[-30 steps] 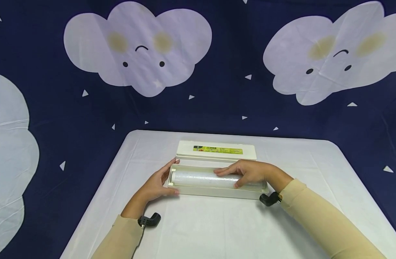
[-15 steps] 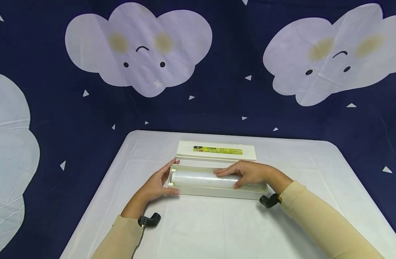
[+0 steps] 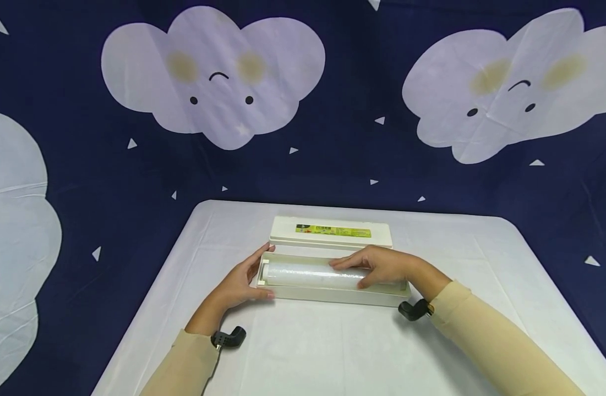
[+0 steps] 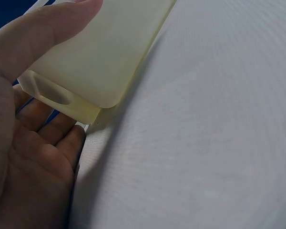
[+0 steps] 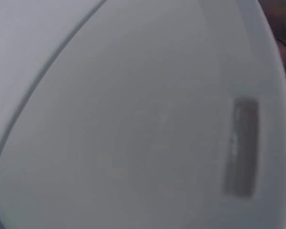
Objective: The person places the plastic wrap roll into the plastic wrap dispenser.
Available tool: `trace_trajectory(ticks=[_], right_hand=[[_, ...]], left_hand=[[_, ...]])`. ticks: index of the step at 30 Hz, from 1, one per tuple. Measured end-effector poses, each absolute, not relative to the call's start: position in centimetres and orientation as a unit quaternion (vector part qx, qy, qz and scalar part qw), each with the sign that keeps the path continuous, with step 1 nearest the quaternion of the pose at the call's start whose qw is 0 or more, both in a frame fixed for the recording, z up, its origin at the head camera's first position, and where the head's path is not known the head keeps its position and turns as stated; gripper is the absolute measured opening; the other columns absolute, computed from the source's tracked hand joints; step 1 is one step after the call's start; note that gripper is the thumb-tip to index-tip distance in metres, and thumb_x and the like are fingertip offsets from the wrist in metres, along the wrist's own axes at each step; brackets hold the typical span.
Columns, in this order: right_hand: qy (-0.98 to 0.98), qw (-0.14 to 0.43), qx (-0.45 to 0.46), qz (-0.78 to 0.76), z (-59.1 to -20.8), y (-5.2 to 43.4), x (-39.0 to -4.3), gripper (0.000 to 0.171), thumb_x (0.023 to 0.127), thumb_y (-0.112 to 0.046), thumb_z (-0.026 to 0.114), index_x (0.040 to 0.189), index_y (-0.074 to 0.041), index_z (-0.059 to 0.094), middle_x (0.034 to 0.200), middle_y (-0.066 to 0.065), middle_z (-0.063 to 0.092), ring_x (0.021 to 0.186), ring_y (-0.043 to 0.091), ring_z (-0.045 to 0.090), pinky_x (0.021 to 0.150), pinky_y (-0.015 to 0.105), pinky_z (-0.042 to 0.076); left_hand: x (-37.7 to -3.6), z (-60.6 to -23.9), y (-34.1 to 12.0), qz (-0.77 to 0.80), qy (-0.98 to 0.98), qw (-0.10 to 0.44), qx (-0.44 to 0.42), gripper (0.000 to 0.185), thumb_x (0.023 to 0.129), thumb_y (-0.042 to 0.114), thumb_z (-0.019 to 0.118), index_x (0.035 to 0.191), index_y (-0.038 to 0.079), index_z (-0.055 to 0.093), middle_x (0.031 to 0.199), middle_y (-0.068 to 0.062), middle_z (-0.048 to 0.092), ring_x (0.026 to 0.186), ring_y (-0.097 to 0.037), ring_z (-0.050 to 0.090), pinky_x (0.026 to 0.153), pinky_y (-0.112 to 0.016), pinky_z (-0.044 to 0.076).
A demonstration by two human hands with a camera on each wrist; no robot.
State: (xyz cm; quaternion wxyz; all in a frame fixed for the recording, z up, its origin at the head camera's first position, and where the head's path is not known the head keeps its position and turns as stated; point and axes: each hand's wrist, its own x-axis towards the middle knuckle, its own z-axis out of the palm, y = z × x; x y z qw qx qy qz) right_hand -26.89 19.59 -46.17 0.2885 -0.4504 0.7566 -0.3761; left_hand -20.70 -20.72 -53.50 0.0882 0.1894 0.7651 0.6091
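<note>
In the head view an off-white cling film box (image 3: 327, 295) lies lengthwise on the table with its top off. Inside it rests a shiny roll of cling film (image 3: 303, 273). My left hand (image 3: 239, 283) grips the box's left end, thumb on the near wall and fingers behind the far side; the left wrist view shows that thumb (image 4: 62, 28) along the wall. Over the right part of the roll, my right hand (image 3: 389, 267) holds it between thumb and fingers. Only a blurred box end (image 5: 148, 124) fills most of the right wrist view.
Behind the box lies its flat lid (image 3: 283, 228) with a yellow-green label (image 3: 333, 230). A white cloth covers the table (image 3: 303, 352). A dark blue curtain with clouds (image 3: 347, 181) hangs beyond the table's far edge.
Both hands, the box and the roll stay almost where they were. The head view tips very slightly, so the scene sits a little lower.
</note>
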Motion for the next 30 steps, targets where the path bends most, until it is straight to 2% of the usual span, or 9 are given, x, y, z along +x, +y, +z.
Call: trace_trajectory(ticks=[5, 8, 13, 17, 21, 23, 27, 30], right_hand=[[0.759, 0.263, -0.457, -0.382, -45.8, 20.2, -26.8, 0.068, 0.088, 0.008, 0.079, 0.151, -0.005, 0.058, 0.156, 0.001, 0.053, 0.146, 0.024, 0.043, 0.118, 0.032, 0.036], [0.75, 0.267, -0.446, -0.409, -45.6, 20.7, -26.7, 0.064, 0.089, 0.006, 0.079, 0.149, -0.001, 0.058, 0.154, 0.006, 0.054, 0.144, 0.027, 0.047, 0.117, 0.033, 0.039], [0.728, 0.259, -0.426, -0.471, -44.8, 21.8, -26.5, 0.057, 0.093, 0.001, 0.079, 0.146, 0.003, 0.06, 0.151, 0.017, 0.056, 0.138, 0.039, 0.053, 0.113, 0.044, 0.044], [0.729, 0.203, -0.416, -0.504, -44.6, 23.1, -26.4, 0.05, 0.094, 0.003, 0.077, 0.142, 0.004, 0.062, 0.145, 0.021, 0.059, 0.132, 0.04, 0.058, 0.109, 0.049, 0.048], [0.744, 0.121, -0.389, -0.53, -44.7, 24.5, -26.2, 0.047, 0.093, 0.007, 0.076, 0.139, 0.005, 0.065, 0.139, 0.024, 0.063, 0.126, 0.035, 0.063, 0.106, 0.041, 0.053], [0.751, 0.082, -0.371, -0.541, -44.8, 25.3, -26.0, 0.046, 0.093, 0.008, 0.076, 0.138, 0.004, 0.065, 0.139, 0.023, 0.064, 0.126, 0.032, 0.064, 0.106, 0.04, 0.052], [0.757, 0.027, -0.336, -0.56, -45.3, 27.0, -25.4, 0.049, 0.094, 0.01, 0.073, 0.141, 0.007, 0.061, 0.145, 0.024, 0.059, 0.133, 0.032, 0.058, 0.111, 0.041, 0.047], [0.76, 0.01, -0.31, -0.571, -46.0, 28.1, -24.8, 0.054, 0.094, 0.011, 0.073, 0.145, 0.011, 0.054, 0.15, 0.026, 0.053, 0.139, 0.035, 0.05, 0.115, 0.039, 0.042]], left_hand=[[-20.7, -53.5, -20.8, 0.606, 0.768, 0.088, 0.19, 0.128, 0.066, 0.0, 0.1, 0.169, 0.011, 0.024, 0.168, -0.002, 0.035, 0.155, -0.023, 0.027, 0.121, -0.021, 0.023], [-20.8, -53.6, -20.8, 0.605, 0.768, 0.086, 0.191, 0.128, 0.066, 0.001, 0.101, 0.169, 0.011, 0.025, 0.167, -0.002, 0.035, 0.154, -0.023, 0.028, 0.121, -0.021, 0.023], [-20.9, -53.8, -20.8, 0.605, 0.767, 0.083, 0.199, 0.128, 0.066, 0.003, 0.101, 0.169, 0.011, 0.025, 0.168, -0.003, 0.035, 0.154, -0.025, 0.028, 0.121, -0.021, 0.022], [-20.9, -53.9, -20.8, 0.604, 0.766, 0.08, 0.204, 0.129, 0.066, 0.004, 0.101, 0.169, 0.011, 0.024, 0.167, -0.003, 0.035, 0.154, -0.025, 0.029, 0.121, -0.022, 0.023], [-21.0, -54.0, -20.8, 0.601, 0.768, 0.079, 0.206, 0.129, 0.066, 0.006, 0.102, 0.169, 0.011, 0.024, 0.167, -0.003, 0.035, 0.154, -0.025, 0.03, 0.121, -0.022, 0.023], [-21.1, -54.1, -20.9, 0.601, 0.768, 0.078, 0.207, 0.129, 0.065, 0.005, 0.102, 0.169, 0.011, 0.025, 0.167, -0.004, 0.036, 0.153, -0.025, 0.031, 0.121, -0.022, 0.023], [-21.0, -54.1, -20.9, 0.601, 0.768, 0.077, 0.208, 0.128, 0.066, 0.005, 0.102, 0.169, 0.011, 0.025, 0.167, -0.004, 0.036, 0.154, -0.026, 0.03, 0.122, -0.024, 0.023], [-21.0, -54.1, -20.9, 0.601, 0.767, 0.076, 0.21, 0.127, 0.067, 0.006, 0.101, 0.169, 0.012, 0.025, 0.167, -0.004, 0.035, 0.154, -0.027, 0.028, 0.122, -0.025, 0.022]])
